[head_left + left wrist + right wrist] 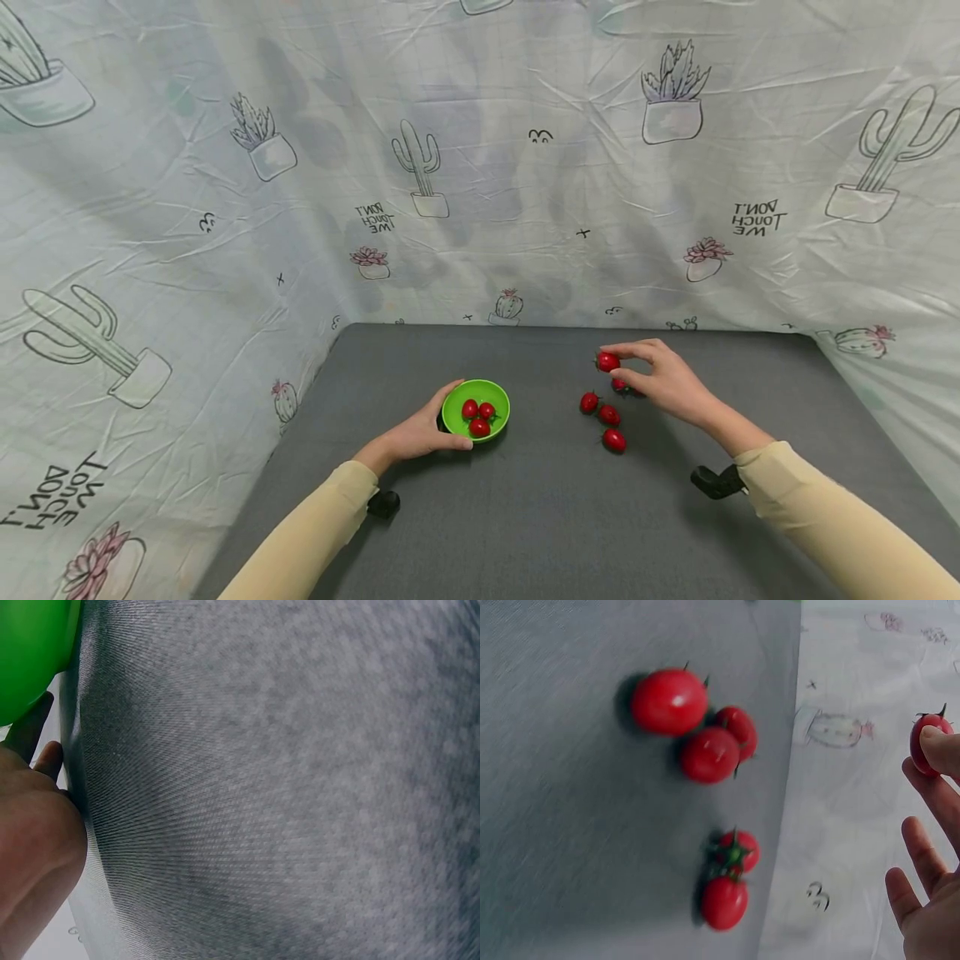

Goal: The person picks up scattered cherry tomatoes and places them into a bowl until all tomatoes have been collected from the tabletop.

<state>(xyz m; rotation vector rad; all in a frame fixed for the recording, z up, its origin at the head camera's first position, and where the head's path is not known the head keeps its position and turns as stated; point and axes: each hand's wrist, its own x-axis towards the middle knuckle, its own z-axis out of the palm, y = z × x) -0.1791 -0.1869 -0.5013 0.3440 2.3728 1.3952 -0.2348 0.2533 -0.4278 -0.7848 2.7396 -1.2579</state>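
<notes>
Nearest the head camera, two tan sleeves are extending over the grey bench (pixel 540 517). I am reading the left hand (pixel 420 433) as gripping the green bowl (pixel 476 408): its fingers are curling round the bowl's left rim and its thumb is lying along the near edge. Three cherry tomatoes (pixel 478 417) are sitting inside the bowl. The left wrist view is showing only the bowl's green edge (pixel 30 652), part of the hand and the bench cloth.

I am seeing the right hand (pixel 663 379) pinching one cherry tomato (pixel 607 362) between thumb and forefinger, raised above the bench, with the remaining fingers spread loosely. Loose tomatoes (pixel 606 414) are lying on the bench just beside and below that hand, well apart from the bowl. A cactus-print cloth (pixel 480 167) is hanging behind and on both sides.
</notes>
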